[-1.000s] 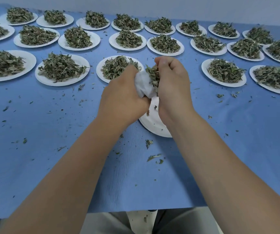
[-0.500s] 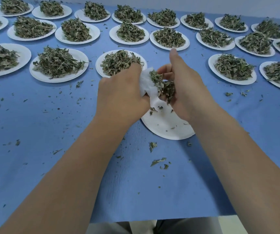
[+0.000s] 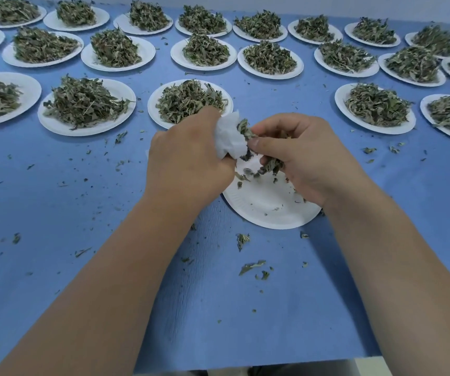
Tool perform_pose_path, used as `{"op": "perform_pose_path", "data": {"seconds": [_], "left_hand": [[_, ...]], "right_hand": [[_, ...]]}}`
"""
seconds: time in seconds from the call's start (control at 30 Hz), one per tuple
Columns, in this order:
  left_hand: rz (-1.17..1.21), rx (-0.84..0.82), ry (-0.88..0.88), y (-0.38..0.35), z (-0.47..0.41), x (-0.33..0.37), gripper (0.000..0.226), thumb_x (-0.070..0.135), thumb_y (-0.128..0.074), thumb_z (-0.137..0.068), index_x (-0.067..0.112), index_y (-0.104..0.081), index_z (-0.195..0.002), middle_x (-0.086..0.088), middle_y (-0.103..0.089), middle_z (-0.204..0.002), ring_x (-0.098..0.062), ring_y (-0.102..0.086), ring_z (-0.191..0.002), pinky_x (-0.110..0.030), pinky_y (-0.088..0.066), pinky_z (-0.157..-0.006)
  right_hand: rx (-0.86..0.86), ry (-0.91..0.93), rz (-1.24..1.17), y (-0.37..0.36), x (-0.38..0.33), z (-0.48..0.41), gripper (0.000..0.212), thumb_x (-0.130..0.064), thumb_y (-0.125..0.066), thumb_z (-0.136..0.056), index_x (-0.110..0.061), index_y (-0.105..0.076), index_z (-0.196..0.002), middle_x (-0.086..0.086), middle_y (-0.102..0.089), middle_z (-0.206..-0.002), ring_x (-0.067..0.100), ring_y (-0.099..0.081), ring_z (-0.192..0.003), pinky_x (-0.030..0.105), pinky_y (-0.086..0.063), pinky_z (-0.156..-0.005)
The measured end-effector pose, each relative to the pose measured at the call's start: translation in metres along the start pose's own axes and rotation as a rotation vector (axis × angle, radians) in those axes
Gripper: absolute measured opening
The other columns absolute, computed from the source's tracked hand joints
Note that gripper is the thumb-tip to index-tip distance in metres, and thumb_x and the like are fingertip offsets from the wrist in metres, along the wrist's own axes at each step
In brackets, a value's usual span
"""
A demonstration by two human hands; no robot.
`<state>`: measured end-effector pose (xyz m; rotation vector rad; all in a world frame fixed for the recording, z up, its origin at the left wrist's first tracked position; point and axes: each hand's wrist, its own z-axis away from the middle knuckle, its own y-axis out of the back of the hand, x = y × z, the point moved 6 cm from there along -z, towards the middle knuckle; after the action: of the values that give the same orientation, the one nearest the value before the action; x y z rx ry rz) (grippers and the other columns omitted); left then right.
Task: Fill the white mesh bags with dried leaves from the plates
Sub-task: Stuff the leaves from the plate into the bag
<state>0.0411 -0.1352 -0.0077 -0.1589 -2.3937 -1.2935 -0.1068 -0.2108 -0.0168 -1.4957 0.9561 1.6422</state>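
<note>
Upper left & across the top: white plates (image 3: 88, 130) heaped w/ dried leaves (image 3: 82, 104), in 3 rows on the blue cloth (image 3: 55, 202). Center: left hand (image 3: 188, 158) curled tight round a white mesh bag (image 3: 230, 138), mouth facing right. Touching it, right hand (image 3: 299, 156) pinches a leaf clump (image 3: 271, 165) at the bag mouth, thumb & fingers bent. Under both hands: a nearly bare plate (image 3: 270, 210) w/ crumbs. Loose bits (image 3: 251, 267) lie lower center.
</note>
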Motion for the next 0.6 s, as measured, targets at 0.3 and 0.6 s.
{"op": "perform_pose_path", "data": {"seconds": [0.3, 0.6], "left_hand": [[-0.047, -0.065, -0.069, -0.009, 0.004, 0.006, 0.023, 0.028, -0.064, -0.073, 0.023, -0.046, -0.085, 0.008, -0.046, -0.073, -0.023, -0.04, -0.063, -0.035, -0.032, -0.063], [-0.044, -0.016, -0.154, -0.007, 0.004, 0.015, 0.017, 0.028, -0.058, -0.082, 0.025, -0.043, -0.076, 0.008, -0.036, -0.062, -0.022, -0.038, -0.062, -0.034, -0.031, -0.06]], "right_hand": [[0.021, 0.169, 0.269, 0.001, -0.013, 0.008, 0.015, -0.003, -0.08, -0.077, -0.01, -0.067, -0.081, 0.012, -0.071, -0.068, 0.01, -0.057, -0.053, 0.017, -0.045, -0.05], [-0.125, 0.132, 0.253, -0.004, -0.01, 0.009, 0.019, -0.014, -0.066, -0.077, -0.028, -0.08, -0.08, 0.01, -0.072, -0.092, 0.025, -0.056, -0.069, 0.039, -0.046, -0.064]]}}
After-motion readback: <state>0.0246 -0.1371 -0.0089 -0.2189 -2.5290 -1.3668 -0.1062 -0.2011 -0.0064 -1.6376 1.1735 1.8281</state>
